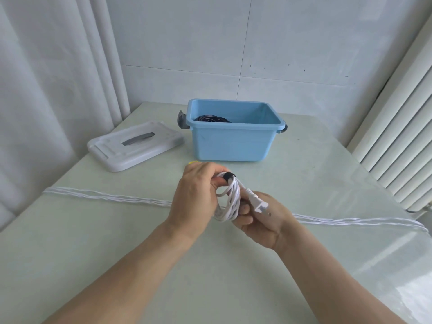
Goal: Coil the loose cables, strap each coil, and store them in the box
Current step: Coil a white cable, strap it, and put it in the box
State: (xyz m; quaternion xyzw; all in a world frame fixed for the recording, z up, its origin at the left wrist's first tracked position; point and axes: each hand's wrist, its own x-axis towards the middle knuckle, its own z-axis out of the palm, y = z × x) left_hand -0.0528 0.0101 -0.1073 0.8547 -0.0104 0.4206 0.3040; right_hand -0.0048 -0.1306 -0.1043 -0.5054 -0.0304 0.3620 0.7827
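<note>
- Head view: the left hand (198, 190) has its grip curled round the top of a white cable coil (230, 199), at a black strap (229, 177) wrapped on the coil.
- The right hand (264, 218) grips the coil's lower side; the white plug (258, 203) lies across its fingers.
- The coil is held above the worktop (117, 230), in front of the blue box (233, 139).
- A black coil (211, 119) lies inside the box.
- A grey lid (135, 145) rests left of the box.
- A white twisted cord (105, 196) stretches across the worktop behind the hands.
</note>
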